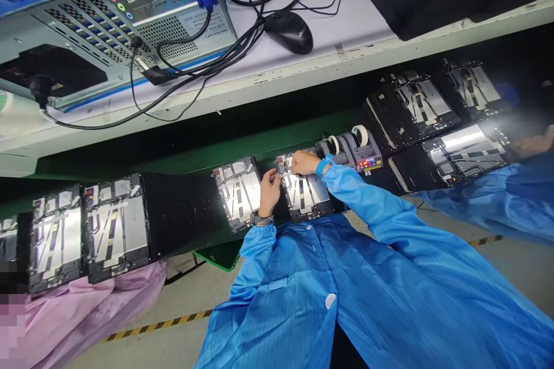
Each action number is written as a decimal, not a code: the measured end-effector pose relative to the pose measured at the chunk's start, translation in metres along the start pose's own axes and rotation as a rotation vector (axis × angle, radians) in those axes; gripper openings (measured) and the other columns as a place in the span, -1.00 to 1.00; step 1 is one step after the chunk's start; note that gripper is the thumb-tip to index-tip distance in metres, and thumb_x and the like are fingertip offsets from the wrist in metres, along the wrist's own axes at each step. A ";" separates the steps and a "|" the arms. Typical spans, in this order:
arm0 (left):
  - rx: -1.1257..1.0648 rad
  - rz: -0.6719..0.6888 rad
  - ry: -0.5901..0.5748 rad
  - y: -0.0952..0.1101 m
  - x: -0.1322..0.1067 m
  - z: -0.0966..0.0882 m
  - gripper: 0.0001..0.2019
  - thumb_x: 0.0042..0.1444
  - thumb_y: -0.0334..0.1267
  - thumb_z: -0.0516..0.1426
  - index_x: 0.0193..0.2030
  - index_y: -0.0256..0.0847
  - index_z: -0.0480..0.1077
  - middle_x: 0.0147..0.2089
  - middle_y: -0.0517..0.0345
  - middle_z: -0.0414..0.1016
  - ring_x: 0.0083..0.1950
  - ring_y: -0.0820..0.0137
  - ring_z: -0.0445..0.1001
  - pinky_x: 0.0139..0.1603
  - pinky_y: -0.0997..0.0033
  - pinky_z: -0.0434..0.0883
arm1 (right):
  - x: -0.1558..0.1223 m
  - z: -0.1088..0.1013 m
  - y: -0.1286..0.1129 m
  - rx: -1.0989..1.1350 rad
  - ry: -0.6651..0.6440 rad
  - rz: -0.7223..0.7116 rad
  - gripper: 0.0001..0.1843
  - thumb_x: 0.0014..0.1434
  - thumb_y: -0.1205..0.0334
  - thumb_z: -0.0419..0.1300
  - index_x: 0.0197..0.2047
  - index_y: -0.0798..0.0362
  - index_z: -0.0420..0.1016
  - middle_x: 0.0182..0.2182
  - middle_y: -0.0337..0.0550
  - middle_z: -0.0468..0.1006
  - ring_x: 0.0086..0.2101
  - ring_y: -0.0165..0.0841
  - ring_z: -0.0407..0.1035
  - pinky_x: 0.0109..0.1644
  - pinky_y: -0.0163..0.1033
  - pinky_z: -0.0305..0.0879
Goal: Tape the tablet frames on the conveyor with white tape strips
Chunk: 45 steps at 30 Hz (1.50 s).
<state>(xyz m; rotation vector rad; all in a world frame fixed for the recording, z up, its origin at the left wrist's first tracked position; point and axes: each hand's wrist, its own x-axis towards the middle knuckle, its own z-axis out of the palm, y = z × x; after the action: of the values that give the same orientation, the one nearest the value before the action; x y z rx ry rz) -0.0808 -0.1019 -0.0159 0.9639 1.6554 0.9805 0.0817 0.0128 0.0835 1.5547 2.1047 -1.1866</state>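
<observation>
My right hand [305,162] is over the upper part of an opened tablet-like device [307,193], its fingers pinched close to the surface. What they hold, if anything, is too small to make out. Beside that device's left edge is my left hand [269,193], its fingers loosely bent and a little apart, with nothing visible in them. Another opened device [231,196] lies just left of my left hand. Both show silver plates, dark strips and small boards inside. A grey tape dispenser [367,158] with white tape rolls and a lit red display stands right of my right hand.
More opened devices [115,222] lie along the dark bench at left, and others [467,153] at right by a blue sleeve [497,199]. Pink cloth [95,305] hangs at lower left. A shelf above bears a computer case [173,29], cables and a mouse [289,31].
</observation>
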 end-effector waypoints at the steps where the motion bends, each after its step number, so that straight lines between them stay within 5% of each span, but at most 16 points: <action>1: -0.001 0.004 -0.005 0.000 0.001 0.000 -0.64 0.34 -0.16 0.14 0.20 -0.26 0.40 0.19 -0.18 0.51 0.19 0.22 0.52 0.24 0.14 0.43 | 0.000 0.000 0.000 0.013 -0.006 0.005 -0.92 0.13 0.28 0.35 -0.32 0.10 0.68 -0.35 -0.05 0.68 -0.22 -0.23 0.55 -0.01 -0.21 0.32; 8: 0.011 0.005 -0.011 -0.002 0.003 0.003 -0.61 0.32 -0.12 0.16 0.20 -0.28 0.42 0.19 -0.20 0.51 0.19 0.21 0.52 0.24 0.14 0.43 | 0.006 0.006 -0.001 -0.073 0.002 0.001 -0.92 0.13 0.28 0.33 -0.34 0.11 0.65 -0.29 0.01 0.68 -0.16 -0.16 0.55 0.21 -0.05 0.21; 16: 0.064 0.047 0.018 -0.009 0.006 0.006 -0.60 0.27 -0.16 0.20 0.19 -0.28 0.44 0.15 -0.23 0.52 0.10 0.20 0.56 0.11 0.15 0.51 | 0.005 0.008 -0.003 -0.097 0.010 0.002 -0.91 0.14 0.33 0.29 -0.33 0.13 0.65 -0.26 0.06 0.68 -0.13 -0.12 0.56 0.23 -0.01 0.17; 24: 0.409 0.160 0.093 0.016 -0.001 0.012 -0.62 0.22 -0.24 0.20 0.14 -0.33 0.53 -0.01 -0.25 0.57 0.00 0.07 0.58 0.21 0.04 0.42 | -0.002 0.006 -0.002 -0.049 0.031 -0.024 -0.96 0.11 0.31 0.37 -0.36 0.09 0.66 -0.34 0.00 0.68 -0.14 -0.12 0.56 0.23 -0.02 0.18; 30: 0.572 0.224 0.017 0.026 -0.004 0.009 -0.61 0.30 -0.24 0.11 0.19 -0.34 0.51 0.08 -0.30 0.54 0.05 0.06 0.57 0.17 0.10 0.44 | -0.005 0.004 0.001 -0.056 0.023 -0.044 -0.94 0.08 0.29 0.42 -0.38 0.10 0.66 -0.32 -0.02 0.68 -0.15 -0.15 0.56 0.17 -0.09 0.22; 40: 0.884 0.182 -0.060 0.043 -0.006 0.004 -0.62 0.35 -0.27 0.07 0.24 -0.29 0.46 0.13 -0.17 0.56 0.06 0.19 0.59 0.14 0.25 0.47 | 0.002 0.003 -0.005 -0.189 -0.027 -0.001 -0.92 0.05 0.35 0.38 -0.31 0.11 0.63 -0.21 0.01 0.69 -0.09 -0.13 0.56 0.19 -0.08 0.20; 45: 0.982 0.130 0.047 0.052 -0.013 0.020 -0.62 0.30 -0.27 0.09 0.19 -0.32 0.48 0.05 -0.20 0.55 0.02 0.10 0.61 0.01 0.23 0.48 | 0.002 0.002 0.000 -0.171 0.019 0.006 -0.94 0.08 0.36 0.37 -0.30 0.10 0.63 -0.24 0.03 0.68 -0.07 -0.11 0.55 0.19 -0.07 0.20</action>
<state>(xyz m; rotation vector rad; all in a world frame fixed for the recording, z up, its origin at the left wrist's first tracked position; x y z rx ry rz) -0.0511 -0.0917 0.0314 1.6952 2.1633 0.2028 0.0804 0.0128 0.0811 1.4999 2.1492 -0.9648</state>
